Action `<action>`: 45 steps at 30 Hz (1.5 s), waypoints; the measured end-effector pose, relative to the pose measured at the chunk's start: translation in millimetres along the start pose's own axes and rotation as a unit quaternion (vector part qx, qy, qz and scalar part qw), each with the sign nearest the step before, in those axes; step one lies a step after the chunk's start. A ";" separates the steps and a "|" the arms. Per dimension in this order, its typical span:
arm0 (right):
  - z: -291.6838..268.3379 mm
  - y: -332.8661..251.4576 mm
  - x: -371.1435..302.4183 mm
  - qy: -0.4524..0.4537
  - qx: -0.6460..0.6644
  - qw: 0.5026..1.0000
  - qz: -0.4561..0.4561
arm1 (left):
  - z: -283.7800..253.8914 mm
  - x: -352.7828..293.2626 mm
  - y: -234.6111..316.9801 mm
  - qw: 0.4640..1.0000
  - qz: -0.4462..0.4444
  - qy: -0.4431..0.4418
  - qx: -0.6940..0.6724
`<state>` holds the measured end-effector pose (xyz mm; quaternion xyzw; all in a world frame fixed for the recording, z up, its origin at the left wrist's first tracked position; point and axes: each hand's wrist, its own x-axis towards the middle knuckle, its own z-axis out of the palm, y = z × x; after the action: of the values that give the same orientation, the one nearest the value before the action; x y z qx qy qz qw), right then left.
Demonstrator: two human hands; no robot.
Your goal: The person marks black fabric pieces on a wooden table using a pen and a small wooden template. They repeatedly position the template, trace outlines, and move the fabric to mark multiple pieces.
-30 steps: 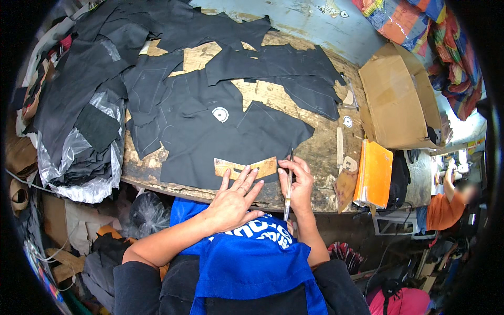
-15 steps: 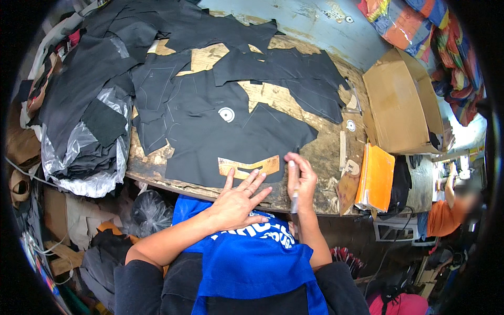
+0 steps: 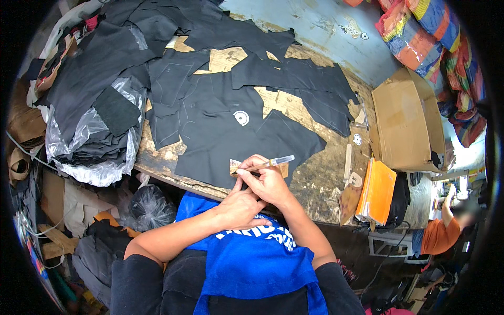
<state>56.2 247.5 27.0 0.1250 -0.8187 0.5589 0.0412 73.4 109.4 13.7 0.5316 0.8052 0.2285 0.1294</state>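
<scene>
My right hand [image 3: 269,185] grips a slim pen [image 3: 282,160] with a clear cap on its upper end, its lower end over a brown pattern template [image 3: 232,165]. That template lies on a black leather-like sheet [image 3: 207,152] near the table's front edge; my hands cover most of it. Stretched out at the template's near edge is my left hand [image 3: 239,207], holding nothing that shows, some of its fingers hidden beneath the right hand. Pale outlines are drawn on the black sheet, and a white disc [image 3: 241,118] rests on it.
More black pieces [image 3: 294,71] overlap across the worn wooden table [image 3: 325,184]. To the left, a plastic bag [image 3: 84,170] holds stacked black pieces. An orange book-like bundle [image 3: 377,191] and a cardboard box [image 3: 401,121] stand at the right. Another person [image 3: 441,233] is farther right.
My right hand has moved left across the template, bringing the pen down to its left part. My left hand stays low by the template, now partly covered. The whole view has shifted slightly.
</scene>
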 end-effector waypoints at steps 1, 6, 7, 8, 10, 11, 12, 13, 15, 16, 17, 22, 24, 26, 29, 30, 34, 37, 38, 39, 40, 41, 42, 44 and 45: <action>-1.3 -0.5 1.4 -0.013 -0.019 1.000 -0.005 | -0.1 0.0 0.0 1.000 -0.001 -0.008 0.002; 1.6 -4.5 6.9 -0.027 -0.040 0.999 -0.016 | 1.6 0.7 -1.2 1.000 0.004 -0.009 -0.014; 3.8 -4.8 8.7 -0.022 -0.032 0.999 -0.014 | 2.3 0.8 -1.2 1.000 0.004 0.001 -0.009; 5.8 -4.6 11.4 -0.010 -0.050 0.998 -0.022 | 3.0 0.8 -1.3 1.000 0.001 -0.003 0.000; 10.0 -3.5 17.2 0.013 -0.080 0.996 -0.039 | 3.9 1.0 -1.8 1.000 0.007 0.009 -0.014; 11.8 -3.2 18.5 0.025 -0.082 0.996 -0.040 | 4.0 1.0 -1.9 1.000 0.005 -0.002 -0.016; 13.5 -3.0 19.5 0.037 -0.085 0.995 -0.040 | 3.9 0.9 -2.1 1.000 0.001 -0.005 -0.025; 14.9 -2.9 20.4 0.049 -0.083 0.994 -0.043 | 3.6 0.9 -1.9 0.999 -0.007 -0.018 -0.031; 18.5 -3.2 22.0 0.064 -0.073 0.995 -0.037 | 2.5 1.6 -2.0 0.999 -0.009 -0.025 -0.036; 20.0 -4.0 22.2 0.076 -0.062 0.995 -0.035 | 1.7 1.9 -1.8 0.999 -0.006 -0.019 -0.036; 21.3 -5.2 21.9 0.075 -0.062 0.995 -0.029 | 0.8 2.0 -1.5 0.999 -0.003 -0.014 -0.036; 1.2 -12.9 8.8 0.100 -0.184 0.978 -0.025 | -7.4 2.8 2.3 0.999 -0.015 -0.035 -0.016; -19.5 -15.2 -4.7 0.127 -0.181 0.973 0.062 | -12.7 5.1 4.8 0.999 -0.024 -0.038 -0.001; -38.8 -13.1 -15.2 0.147 -0.171 0.965 0.136 | -18.9 8.8 8.0 1.000 -0.020 -0.012 0.001; -51.1 -3.0 -25.0 0.219 -0.134 0.957 0.137 | -29.9 16.3 11.5 0.997 -0.039 -0.061 0.013; -51.5 1.2 -27.1 0.234 -0.144 0.953 0.126 | -33.7 19.4 12.3 0.995 -0.052 -0.083 0.017; -49.4 17.9 -30.4 0.275 -0.155 0.942 0.116 | -48.7 32.1 10.6 0.993 -0.060 -0.104 -0.011; -48.3 25.9 -33.1 0.295 -0.123 0.937 0.139 | -59.5 42.3 6.4 0.988 -0.060 -0.136 -0.040; -48.5 27.4 -34.3 0.298 -0.129 0.935 0.140 | -63.3 46.3 4.2 0.985 -0.064 -0.154 -0.050; -48.6 28.5 -35.1 0.301 -0.136 0.933 0.142 | -67.2 49.7 1.8 0.986 -0.049 -0.151 -0.059; -48.4 29.0 -35.6 0.304 -0.139 0.932 0.139 | -70.7 53.7 -0.4 0.983 -0.051 -0.160 -0.072; -47.8 28.8 -35.5 0.307 -0.143 0.931 0.136 | -73.7 58.2 -2.8 0.979 -0.061 -0.175 -0.086; -47.0 27.7 -35.4 0.309 -0.147 0.930 0.132 | -76.5 62.5 -5.5 0.973 -0.075 -0.194 -0.097; -45.5 22.9 -34.3 0.322 -0.134 0.930 0.113 | -81.0 70.3 -12.6 0.969 -0.063 -0.219 -0.099; -44.9 19.2 -33.7 0.331 -0.118 0.930 0.110 | -81.7 74.5 -15.1 0.968 -0.061 -0.221 -0.104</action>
<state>80.7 301.0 19.4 -0.1640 -0.8275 0.4686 0.2622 -5.4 153.7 79.0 0.5021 0.7597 0.1795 0.3723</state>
